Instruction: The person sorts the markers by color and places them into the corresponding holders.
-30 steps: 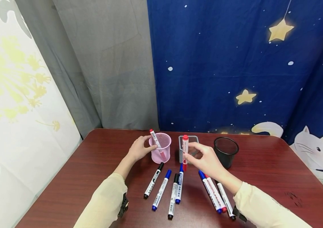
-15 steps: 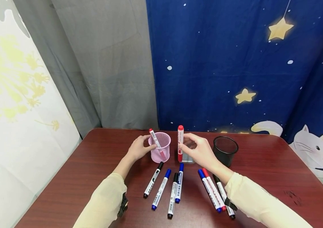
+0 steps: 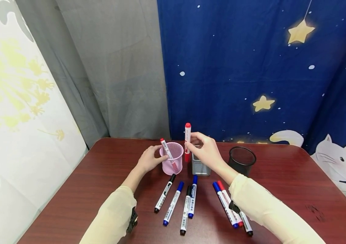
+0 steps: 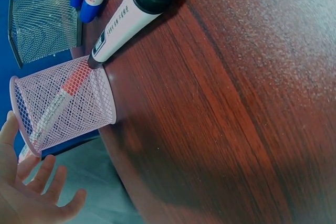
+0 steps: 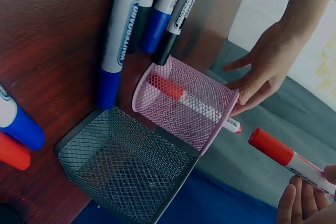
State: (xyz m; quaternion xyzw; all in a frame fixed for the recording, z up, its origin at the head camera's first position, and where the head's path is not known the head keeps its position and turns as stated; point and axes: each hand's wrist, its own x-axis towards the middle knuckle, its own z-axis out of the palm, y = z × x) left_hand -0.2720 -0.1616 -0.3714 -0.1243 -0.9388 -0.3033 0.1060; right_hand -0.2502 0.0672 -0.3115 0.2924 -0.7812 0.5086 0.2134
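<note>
Through the head camera I look down on a person's two hands over a reddish-brown table (image 3: 99,183). The left hand (image 3: 150,158) grips a pink mesh cup (image 3: 167,168) near its rim, the thumb at the front and a finger at the back; from the left wrist I see the remaining fingers spread loosely beside it. The cup stands upright with a slanted red marker (image 3: 165,145) inside, its top end poking above the rim.

The right hand (image 3: 206,149) pinches a second red marker (image 3: 188,137) between thumb and fingers. It hangs upright in the air, just right of the pink cup and apart from it, its lower end near the left edge of a grey mesh holder (image 3: 201,169). Farther right stands a black mesh cup (image 3: 242,165).

Nearer me, four markers lie in a loose row: black (image 3: 164,194), blue (image 3: 173,204), black, blue. To their right, three more lie close together, blue (image 3: 225,205), red and black, partly hidden by the right sleeve (image 3: 261,203) and its strap.
</note>
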